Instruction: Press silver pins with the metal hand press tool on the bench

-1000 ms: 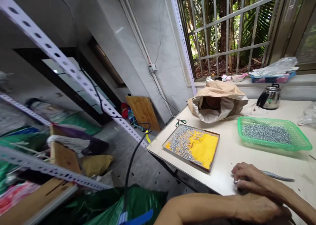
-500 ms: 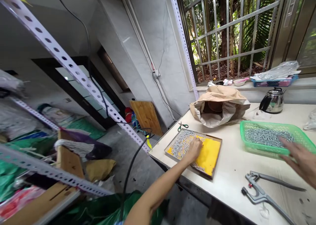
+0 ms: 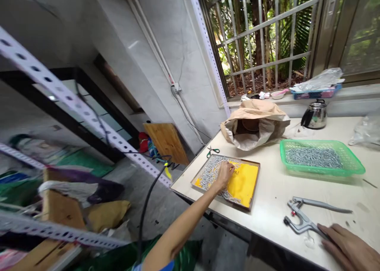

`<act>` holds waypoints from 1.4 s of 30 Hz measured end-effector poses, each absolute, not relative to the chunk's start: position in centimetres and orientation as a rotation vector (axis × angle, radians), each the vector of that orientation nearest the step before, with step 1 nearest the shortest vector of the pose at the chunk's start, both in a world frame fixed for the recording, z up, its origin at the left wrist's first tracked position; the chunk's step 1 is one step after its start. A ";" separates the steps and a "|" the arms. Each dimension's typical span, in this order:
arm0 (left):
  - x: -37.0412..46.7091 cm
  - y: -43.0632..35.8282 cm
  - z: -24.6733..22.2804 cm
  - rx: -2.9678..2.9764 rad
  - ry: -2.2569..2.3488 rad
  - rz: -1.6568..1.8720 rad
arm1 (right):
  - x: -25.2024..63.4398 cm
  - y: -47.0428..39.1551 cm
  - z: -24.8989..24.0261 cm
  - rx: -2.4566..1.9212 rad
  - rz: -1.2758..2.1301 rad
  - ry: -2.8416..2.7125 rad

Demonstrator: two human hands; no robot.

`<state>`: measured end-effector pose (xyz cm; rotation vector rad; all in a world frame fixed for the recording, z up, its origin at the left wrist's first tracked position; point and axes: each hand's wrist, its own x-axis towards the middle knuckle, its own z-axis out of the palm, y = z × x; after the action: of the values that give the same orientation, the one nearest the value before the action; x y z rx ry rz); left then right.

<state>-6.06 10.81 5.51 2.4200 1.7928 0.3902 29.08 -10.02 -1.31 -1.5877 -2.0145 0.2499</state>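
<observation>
My left hand (image 3: 225, 175) is in the shallow tray (image 3: 255, 187), its fingers closed at the edge of the silvery pieces (image 3: 210, 171); what they hold is too small to make out. Yellow lining (image 3: 244, 184) shows across the tray's right part. At the lower right, my right hand (image 3: 346, 245) rests on a handle of the grey metal hand tool (image 3: 305, 223), fingers extended over it. Whether it grips the handle is unclear. Behind the tool stands a green basket (image 3: 353, 168) holding many small metal pieces (image 3: 313, 157).
An open brown paper bag (image 3: 255, 124) sits behind the tray, with green-handled scissors (image 3: 213, 151) to its left. A steel kettle (image 3: 316, 114) stands at the back by the window. A perforated metal bar (image 3: 89, 118) and a black cable (image 3: 145, 207) cross the left side.
My right hand has moved from the green basket down to the metal tool's handle. My left hand is still in the tray, slightly shifted over the pieces. The camera view has turned right.
</observation>
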 end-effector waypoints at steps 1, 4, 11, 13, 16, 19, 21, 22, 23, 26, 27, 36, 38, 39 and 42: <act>-5.5 10.1 5.6 2.414 1.769 0.381 | 28.9 -10.1 -0.8 -1.603 0.241 -2.026; -3.3 6.9 5.1 2.473 1.574 0.342 | 28.3 -10.4 0.6 -1.677 0.255 -2.053; 2.5 0.2 3.7 2.439 1.122 0.224 | 27.5 -10.4 1.4 -1.781 0.284 -2.160; 3.8 0.0 4.0 2.167 1.202 0.236 | 27.3 -10.5 1.6 -1.768 0.218 -2.198; 5.2 0.1 4.5 1.717 1.263 0.228 | 27.0 -11.1 2.1 -1.738 0.046 -2.259; 5.9 -0.4 4.5 1.468 1.186 0.209 | 26.5 -11.7 2.7 -1.683 -0.115 -2.283; 6.1 -0.9 4.3 1.419 1.101 0.200 | 26.3 -12.0 3.0 -1.662 -0.187 -2.285; 6.2 -1.2 4.2 1.413 1.070 0.193 | 26.2 -12.0 3.1 -1.660 -0.215 -2.284; 6.2 -1.5 4.1 1.416 1.050 0.184 | 26.1 -12.1 3.2 -1.660 -0.234 -2.284; 6.2 -1.8 3.8 1.439 1.063 0.146 | 26.1 -12.1 3.3 -1.642 -0.236 -2.283; 6.2 -1.9 3.8 1.448 1.080 0.128 | 26.1 -12.2 3.2 -1.633 -0.233 -2.280; 6.7 -1.2 4.1 1.357 1.229 -0.117 | 26.4 -12.0 2.9 -1.669 -0.065 -2.300; 6.9 -0.8 4.3 1.319 1.238 -0.214 | 26.4 -11.9 3.0 -1.695 0.048 -2.340; 7.0 -0.7 4.4 1.302 1.240 -0.255 | 26.4 -11.9 3.1 -1.703 0.098 -2.357; 7.1 -0.5 4.5 1.269 1.248 -0.338 | 26.6 -11.8 3.5 -1.735 0.214 -2.373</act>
<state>7.12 -0.54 4.52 1.2691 1.2476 -0.3385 26.57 -11.81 3.47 -1.7351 -2.3726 0.2143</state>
